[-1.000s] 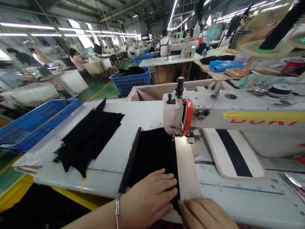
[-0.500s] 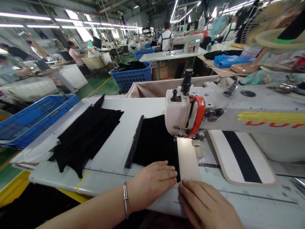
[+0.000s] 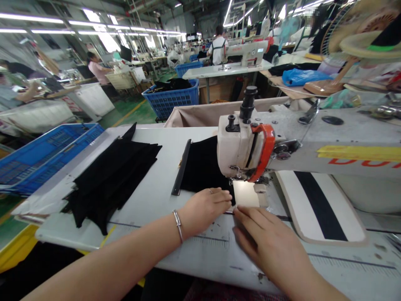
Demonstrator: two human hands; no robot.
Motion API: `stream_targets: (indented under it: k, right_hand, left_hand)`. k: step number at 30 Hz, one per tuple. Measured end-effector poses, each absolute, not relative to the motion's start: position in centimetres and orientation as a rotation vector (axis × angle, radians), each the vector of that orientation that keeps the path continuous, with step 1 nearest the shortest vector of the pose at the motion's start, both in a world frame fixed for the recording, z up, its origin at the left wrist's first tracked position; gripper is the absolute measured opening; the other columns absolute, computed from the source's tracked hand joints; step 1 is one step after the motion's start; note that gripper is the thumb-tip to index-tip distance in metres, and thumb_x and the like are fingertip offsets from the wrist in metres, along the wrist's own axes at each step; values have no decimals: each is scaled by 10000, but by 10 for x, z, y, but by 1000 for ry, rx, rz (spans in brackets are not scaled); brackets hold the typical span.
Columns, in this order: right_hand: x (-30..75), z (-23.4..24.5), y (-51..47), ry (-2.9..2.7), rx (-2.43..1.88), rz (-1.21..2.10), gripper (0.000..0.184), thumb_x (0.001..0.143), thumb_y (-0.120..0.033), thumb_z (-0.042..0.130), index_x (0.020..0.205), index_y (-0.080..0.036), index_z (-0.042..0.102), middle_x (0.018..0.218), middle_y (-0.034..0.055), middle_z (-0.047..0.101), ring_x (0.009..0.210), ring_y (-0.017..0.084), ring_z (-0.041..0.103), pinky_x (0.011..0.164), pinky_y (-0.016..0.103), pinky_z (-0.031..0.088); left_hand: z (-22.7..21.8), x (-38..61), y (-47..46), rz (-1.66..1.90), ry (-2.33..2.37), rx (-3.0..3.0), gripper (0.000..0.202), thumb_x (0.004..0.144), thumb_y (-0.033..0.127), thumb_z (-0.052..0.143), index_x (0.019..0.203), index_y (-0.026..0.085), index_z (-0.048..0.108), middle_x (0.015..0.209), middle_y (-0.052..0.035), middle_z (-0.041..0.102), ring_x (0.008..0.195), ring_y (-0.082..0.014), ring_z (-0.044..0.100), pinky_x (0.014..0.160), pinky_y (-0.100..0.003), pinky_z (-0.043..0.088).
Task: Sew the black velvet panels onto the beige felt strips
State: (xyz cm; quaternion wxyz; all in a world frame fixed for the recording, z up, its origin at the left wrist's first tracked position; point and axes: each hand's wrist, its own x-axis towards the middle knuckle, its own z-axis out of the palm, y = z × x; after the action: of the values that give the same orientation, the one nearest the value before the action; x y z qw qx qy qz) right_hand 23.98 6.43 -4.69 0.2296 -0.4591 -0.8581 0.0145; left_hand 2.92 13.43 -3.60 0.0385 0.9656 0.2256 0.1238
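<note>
A black fabric piece point(image 3: 202, 167) lies under the head of the white sewing machine point(image 3: 247, 150), joined on its right to a pale beige strip point(image 3: 246, 198). My left hand point(image 3: 205, 207) lies flat on the near edge of the black piece, fingers stretched toward the seam. My right hand point(image 3: 261, 240) rests flat just below the beige strip, its fingertips touching the strip's near end. A black bar point(image 3: 181, 169) runs along the left side of the fabric.
A pile of black fabric pieces point(image 3: 109, 179) lies at the table's left. Blue crates point(image 3: 37, 156) stand beyond the left edge. A striped beige-and-black panel point(image 3: 319, 207) lies right of the needle. Other people work at machines further back.
The black fabric and beige strip have fed away from me under the machine head. Both hands have followed forward, staying flat at the near edge.
</note>
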Motion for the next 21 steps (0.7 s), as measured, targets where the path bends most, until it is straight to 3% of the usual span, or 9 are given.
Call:
stream_targets:
  k: [10, 21]
  right_hand:
    - [239, -44, 99, -2419, -1340, -6, 368, 872, -293, 545, 1210, -154, 584, 1141, 88, 615, 1008, 242, 568, 879, 415, 484]
    - [231, -46, 107, -2387, -1457, -2, 431, 894, -318, 511, 1295, -160, 525, 1251, 96, 573, 983, 250, 566, 885, 425, 463]
  left_hand:
    - [-36, 37, 171, 398, 868, 2865, 158, 931, 123, 492, 1012, 137, 626, 1068, -58, 642, 1048, -173, 584, 979, -311, 468]
    - [-46, 39, 181, 489, 1066, 2806, 195, 905, 100, 517, 1026, 167, 654, 1073, -32, 678, 1017, -192, 613, 935, -328, 490]
